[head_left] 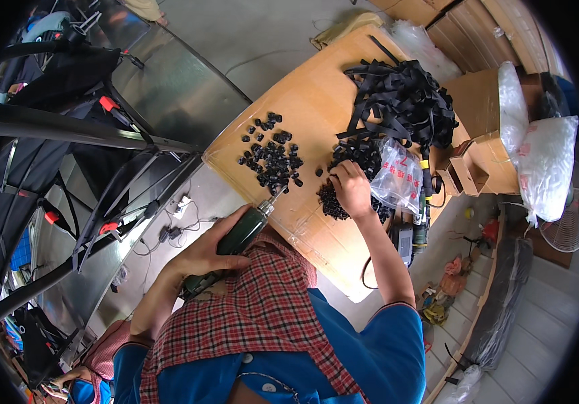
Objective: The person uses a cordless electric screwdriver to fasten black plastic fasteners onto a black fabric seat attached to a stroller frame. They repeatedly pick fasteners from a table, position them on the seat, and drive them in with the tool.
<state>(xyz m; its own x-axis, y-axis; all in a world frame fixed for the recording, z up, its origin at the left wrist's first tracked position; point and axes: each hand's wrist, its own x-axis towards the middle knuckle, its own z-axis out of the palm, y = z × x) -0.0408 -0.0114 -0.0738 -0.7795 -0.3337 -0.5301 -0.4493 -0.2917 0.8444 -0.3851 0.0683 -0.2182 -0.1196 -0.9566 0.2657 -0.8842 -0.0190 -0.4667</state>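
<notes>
My left hand (202, 254) is wrapped round a dark green electric screwdriver (251, 225), held low in front of the checked apron. Its silver tip points up and right, over the table's edge, close to a scattered group of small black plastic parts (274, 160). My right hand (352, 191) reaches down at two heaps. Its fingers are bent together at the border between a pile of black plastic parts (360, 153) and a pile of small dark pieces like screws (333, 206). What the fingertips hold is hidden. One loose black part (319, 172) lies left of the hand.
A cardboard-topped table (316, 87) carries a tangle of black straps (404, 101) and a clear plastic bag (397, 176). A second green power tool (422, 222) stands at its right edge. Black folding frames (67, 128) crowd the left. Cartons (471, 101) fill the right; another person (94, 370) is at lower left.
</notes>
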